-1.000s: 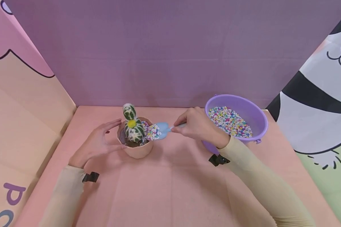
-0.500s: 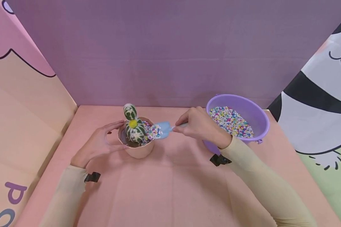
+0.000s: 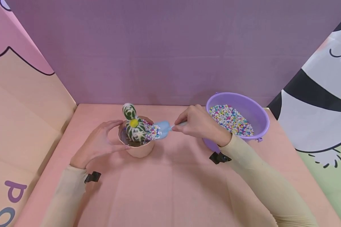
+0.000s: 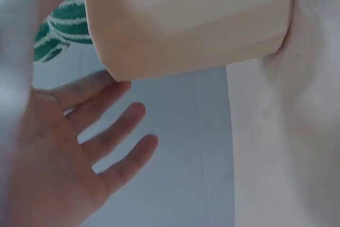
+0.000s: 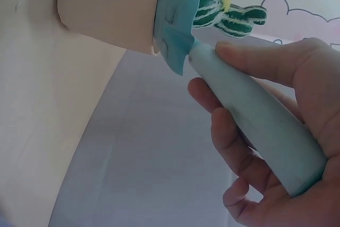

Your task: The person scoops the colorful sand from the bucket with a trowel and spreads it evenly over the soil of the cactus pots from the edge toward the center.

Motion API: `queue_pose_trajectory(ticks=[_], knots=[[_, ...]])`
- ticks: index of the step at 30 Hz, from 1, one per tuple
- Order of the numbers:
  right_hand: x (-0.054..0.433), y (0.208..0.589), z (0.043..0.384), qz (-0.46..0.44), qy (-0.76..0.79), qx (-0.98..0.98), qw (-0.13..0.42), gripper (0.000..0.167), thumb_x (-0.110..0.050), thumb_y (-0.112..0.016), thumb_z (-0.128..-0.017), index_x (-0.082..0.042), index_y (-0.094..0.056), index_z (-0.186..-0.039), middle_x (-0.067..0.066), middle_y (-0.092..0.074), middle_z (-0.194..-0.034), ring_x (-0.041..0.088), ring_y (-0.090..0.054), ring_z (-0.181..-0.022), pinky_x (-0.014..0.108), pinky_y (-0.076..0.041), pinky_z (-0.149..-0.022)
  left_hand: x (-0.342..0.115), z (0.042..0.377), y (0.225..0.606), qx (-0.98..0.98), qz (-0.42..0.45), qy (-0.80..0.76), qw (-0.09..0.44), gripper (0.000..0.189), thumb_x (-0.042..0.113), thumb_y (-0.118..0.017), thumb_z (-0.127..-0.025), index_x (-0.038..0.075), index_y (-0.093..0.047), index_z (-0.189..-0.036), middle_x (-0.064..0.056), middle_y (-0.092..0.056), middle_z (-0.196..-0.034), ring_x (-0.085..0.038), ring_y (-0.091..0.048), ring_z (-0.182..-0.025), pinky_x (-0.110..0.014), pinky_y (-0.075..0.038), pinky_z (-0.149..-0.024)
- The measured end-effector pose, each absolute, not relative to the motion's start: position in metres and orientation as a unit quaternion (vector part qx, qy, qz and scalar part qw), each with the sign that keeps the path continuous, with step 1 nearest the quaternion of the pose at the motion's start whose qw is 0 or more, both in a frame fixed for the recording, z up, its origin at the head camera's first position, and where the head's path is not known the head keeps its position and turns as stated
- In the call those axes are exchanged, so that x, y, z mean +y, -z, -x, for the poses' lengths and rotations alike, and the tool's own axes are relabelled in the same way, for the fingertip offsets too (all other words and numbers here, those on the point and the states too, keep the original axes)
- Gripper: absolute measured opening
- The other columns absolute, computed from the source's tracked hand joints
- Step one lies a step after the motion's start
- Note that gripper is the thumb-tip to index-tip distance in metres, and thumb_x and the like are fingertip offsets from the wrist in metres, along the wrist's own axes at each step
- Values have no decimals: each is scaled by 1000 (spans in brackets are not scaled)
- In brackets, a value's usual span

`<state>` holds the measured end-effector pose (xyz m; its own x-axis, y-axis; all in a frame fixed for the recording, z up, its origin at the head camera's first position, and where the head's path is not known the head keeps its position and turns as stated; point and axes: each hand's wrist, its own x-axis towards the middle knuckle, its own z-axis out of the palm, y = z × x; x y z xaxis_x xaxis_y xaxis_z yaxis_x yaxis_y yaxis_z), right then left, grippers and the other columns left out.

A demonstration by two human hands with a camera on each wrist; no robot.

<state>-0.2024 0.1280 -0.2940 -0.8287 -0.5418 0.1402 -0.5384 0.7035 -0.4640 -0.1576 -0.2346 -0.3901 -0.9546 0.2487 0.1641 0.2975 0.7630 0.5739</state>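
Observation:
A peach flowerpot (image 3: 139,152) holds a green-and-white cactus (image 3: 136,131) with a yellow flower, dark soil and some coloured pebbles. My left hand (image 3: 98,143) reaches around the pot's left side, thumb at the near rim. In the left wrist view its fingers (image 4: 119,126) are spread and fairly straight, with only the upper fingertips at the pot's edge. My right hand (image 3: 197,124) grips the handle (image 5: 255,115) of a light blue scoop (image 3: 164,128). The scoop's blade overlaps the pot's right rim, with multicoloured pebbles (image 3: 154,132) on its front part.
A purple bucket (image 3: 254,118) with many multicoloured pebbles stands on the right, partly behind my right wrist. The pink-covered table (image 3: 159,189) ends at a purple backdrop (image 3: 170,53), with printed panels on both sides.
My left thumb has shifted slightly rightward along the pot's rim. The right hand and the scoop stay almost in place at the pot, pebbles still on the blade.

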Motion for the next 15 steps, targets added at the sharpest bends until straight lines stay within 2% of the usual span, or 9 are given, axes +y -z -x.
queue_pose_trajectory(ticks=[6, 15], knots=[[127, 295, 203, 292, 243, 925, 4, 12, -32, -89, -84, -21, -89, -89, -8, -83, -86, 11, -74, -77, 30, -57, -65, -237, 164, 394, -917, 190, 350, 18, 98, 38, -95, -79, 12, -47, -161, -10, -52, -163, -37, -47, -152, -62, -42, -119], [126, 292, 203, 290, 234, 928, -2, 12, -30, -90, -82, -21, -89, -89, -7, -83, -85, 12, -74, -76, 31, -57, -65, -235, 165, 398, -912, 180, 367, 22, 97, 40, -95, -78, 17, -49, -160, -5, -54, -162, -33, -48, -151, -63, -41, -119]])
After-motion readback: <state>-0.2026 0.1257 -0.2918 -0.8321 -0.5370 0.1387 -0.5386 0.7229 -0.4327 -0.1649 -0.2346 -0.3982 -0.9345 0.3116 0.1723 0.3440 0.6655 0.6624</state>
